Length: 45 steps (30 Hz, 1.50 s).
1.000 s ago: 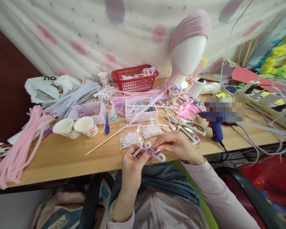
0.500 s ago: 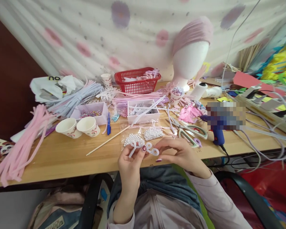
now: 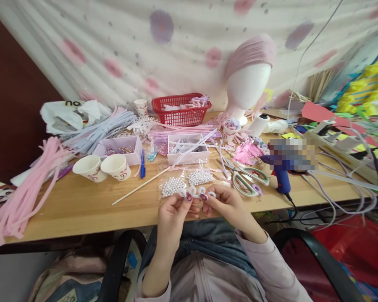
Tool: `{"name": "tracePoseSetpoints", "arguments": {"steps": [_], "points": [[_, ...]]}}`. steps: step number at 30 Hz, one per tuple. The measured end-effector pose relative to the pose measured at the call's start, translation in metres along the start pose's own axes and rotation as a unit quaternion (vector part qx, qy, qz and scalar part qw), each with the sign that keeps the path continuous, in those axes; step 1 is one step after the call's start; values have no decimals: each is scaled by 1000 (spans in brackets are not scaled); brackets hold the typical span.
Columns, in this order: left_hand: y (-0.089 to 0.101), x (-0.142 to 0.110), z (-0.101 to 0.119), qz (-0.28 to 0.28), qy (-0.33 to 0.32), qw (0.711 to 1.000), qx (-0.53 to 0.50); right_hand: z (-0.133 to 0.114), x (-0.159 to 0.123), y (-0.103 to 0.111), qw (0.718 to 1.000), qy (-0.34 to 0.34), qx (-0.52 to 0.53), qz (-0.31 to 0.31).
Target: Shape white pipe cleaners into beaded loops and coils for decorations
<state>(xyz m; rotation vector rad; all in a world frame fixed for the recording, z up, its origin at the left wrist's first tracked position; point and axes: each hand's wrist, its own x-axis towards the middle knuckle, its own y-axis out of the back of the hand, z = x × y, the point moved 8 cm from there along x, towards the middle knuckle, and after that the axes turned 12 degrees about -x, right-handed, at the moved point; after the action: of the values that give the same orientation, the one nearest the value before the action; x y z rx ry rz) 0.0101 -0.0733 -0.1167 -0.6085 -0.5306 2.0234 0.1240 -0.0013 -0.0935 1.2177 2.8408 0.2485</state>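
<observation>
Table (image 3: pixel 135 216) spans the frame left to right, crowded with craft supplies. Mannequin head (image 3: pixel 248 90), white, pink wrap on top, upper right of center. Red basket (image 3: pixel 182 120) at the back, upper center. Left hand (image 3: pixel 172 214) and right hand (image 3: pixel 231 209), lower center, near the table's front edge, thumbs pointing in at each other, a narrow gap between. Scissors (image 3: pixel 260 177) just beyond the right hand, handles toward lower right.

Two bags of pearl beads, left bag (image 3: pixel 172 187) and right bag (image 3: pixel 200 178), just past the fingertips.

Looped strip (image 3: pixel 196 196), pale, fuzzy-looking, center of the frame, below the bags in view. Long axis runs roughly left-right, bridging the hands; neither is nearer, both touch it. Left hand pinches the left part, thumb against fingers; right hand pinches the right part, same way. Smallest: four curled loops along its upper side; fingers partly cover the rest.
</observation>
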Motion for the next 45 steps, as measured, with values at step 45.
{"name": "tracePoseSetpoints", "arguments": {"steps": [45], "points": [[-31, 4, -19, -319, 256, 885, 224, 8, -3, 10, 996, -51, -70, -36]]}}
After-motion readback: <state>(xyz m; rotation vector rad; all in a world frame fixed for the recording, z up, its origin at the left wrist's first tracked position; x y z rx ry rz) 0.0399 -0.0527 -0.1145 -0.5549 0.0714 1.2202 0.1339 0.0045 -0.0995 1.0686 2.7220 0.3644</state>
